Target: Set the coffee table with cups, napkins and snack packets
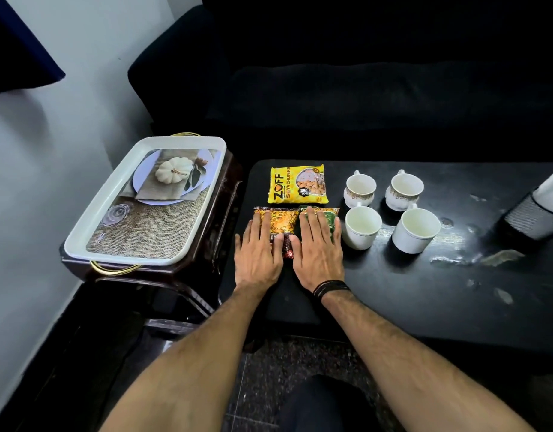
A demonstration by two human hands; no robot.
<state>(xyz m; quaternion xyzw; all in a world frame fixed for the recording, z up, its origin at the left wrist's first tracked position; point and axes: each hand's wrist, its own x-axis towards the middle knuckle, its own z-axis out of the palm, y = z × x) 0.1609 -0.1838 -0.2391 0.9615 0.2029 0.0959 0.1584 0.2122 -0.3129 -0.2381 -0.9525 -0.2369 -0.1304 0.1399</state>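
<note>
I have both hands flat on the bench (pixel 393 291), palms down and fingers spread, so each grip is wide and holds nothing. My left hand (pixel 259 254) presses the orange packet (pixel 280 221); my right hand (pixel 319 251) presses the green packet (pixel 329 222) beside it. The two packets lie side by side, long axes pointing away from me, just in front of the yellow packet (pixel 297 183). Four cups (pixel 390 210) stand to the right, nearer my right hand. The napkins seem to be in the mesh holder (pixel 529 218) at the far right, so that hand should fetch them.
</note>
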